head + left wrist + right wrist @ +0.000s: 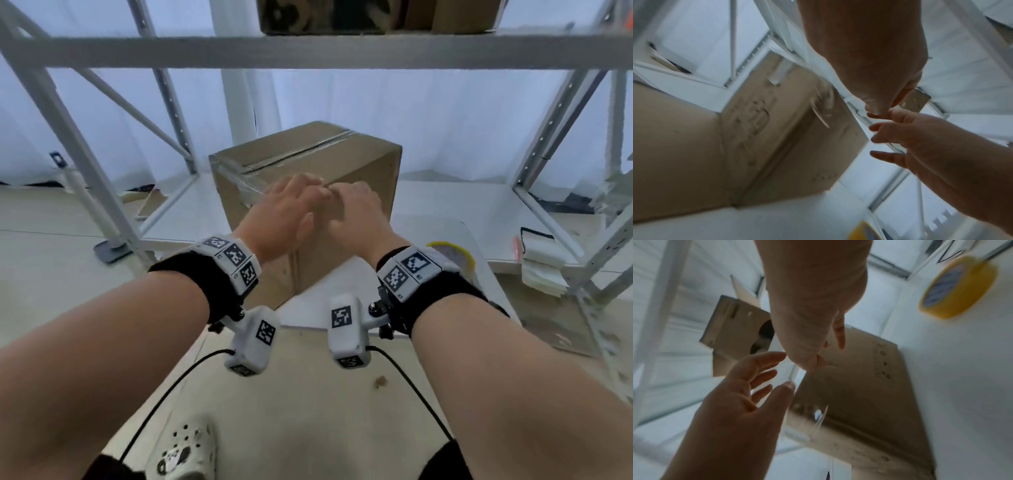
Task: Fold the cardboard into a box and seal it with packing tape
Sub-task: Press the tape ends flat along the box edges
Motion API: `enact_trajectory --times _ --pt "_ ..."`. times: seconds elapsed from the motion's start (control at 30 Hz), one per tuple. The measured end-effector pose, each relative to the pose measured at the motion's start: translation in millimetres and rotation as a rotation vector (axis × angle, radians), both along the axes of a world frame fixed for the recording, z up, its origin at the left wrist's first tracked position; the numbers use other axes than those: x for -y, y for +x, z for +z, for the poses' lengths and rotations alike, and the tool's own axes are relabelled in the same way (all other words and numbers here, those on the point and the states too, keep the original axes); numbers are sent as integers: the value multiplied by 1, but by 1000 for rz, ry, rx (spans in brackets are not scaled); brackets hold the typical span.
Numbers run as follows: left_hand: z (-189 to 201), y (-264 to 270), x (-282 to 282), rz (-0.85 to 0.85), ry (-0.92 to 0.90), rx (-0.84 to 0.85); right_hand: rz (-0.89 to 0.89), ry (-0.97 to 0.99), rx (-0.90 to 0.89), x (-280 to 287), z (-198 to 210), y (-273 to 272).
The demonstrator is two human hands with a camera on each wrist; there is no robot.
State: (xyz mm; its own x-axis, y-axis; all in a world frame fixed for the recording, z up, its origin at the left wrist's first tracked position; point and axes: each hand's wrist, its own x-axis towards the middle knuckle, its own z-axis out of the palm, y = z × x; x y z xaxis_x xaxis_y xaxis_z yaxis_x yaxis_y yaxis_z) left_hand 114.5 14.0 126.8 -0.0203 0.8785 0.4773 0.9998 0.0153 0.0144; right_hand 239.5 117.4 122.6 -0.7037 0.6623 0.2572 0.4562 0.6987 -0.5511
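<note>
Both my hands, left (pixel 284 209) and right (pixel 356 212), hang loose-fingered, gripping nothing, before the box (pixel 363 161); unpressed tape (pixel 251 186) (already wrinkled) could peel.

A white metal shelving frame (pixel 113 192) with diagonal braces stands against pale curtains (pixel 445 113). On its top shelf sit a camouflage-patterned container (pixel 325 15) and a brown carton (pixel 455 15) (both cut off by the frame edge). A stack of papers (pixel 543 270) lies at right. A perforated white clog (pixel 185 452) shows on the floor below.
</note>
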Motion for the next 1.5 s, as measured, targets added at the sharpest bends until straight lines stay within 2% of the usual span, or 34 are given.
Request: enact_trajectory --times 0.13,0.2,0.37,0.43,0.57,0.7,0.87,1.1,1.2,1.33,1.5 --pt "-1 -43 40 124 46 -33 122 163 156 29 0 -34" --pt "-6 -59 51 174 25 -39 98 260 241 36 -3 -49" --pt "-12 -78 57 324 -1 50 6 555 295 51 0 -84" --pt "-13 -83 58 359 -22 71 -22 604 333 56 3 -95" --pt "-16 -93 63 381 -64 88 -63 546 346 55 6 -104" --pt "-19 -96 64 409 -87 101 7 528 288 46 5 -95" --pt "-14 -86 55 425 -80 127 53 556 210 36 1 -64" --pt "0 -72 53 438 -101 58 148 445 178 6 4 -8" --pt "-1 -73 54 471 -126 45 71 459 239 -13 6 12" --pt "-1 -77 43 500 -157 136 -114 492 264 -27 4 19" --pt "-6 -81 17 394 -170 310 -181 507 244 -26 -9 9"
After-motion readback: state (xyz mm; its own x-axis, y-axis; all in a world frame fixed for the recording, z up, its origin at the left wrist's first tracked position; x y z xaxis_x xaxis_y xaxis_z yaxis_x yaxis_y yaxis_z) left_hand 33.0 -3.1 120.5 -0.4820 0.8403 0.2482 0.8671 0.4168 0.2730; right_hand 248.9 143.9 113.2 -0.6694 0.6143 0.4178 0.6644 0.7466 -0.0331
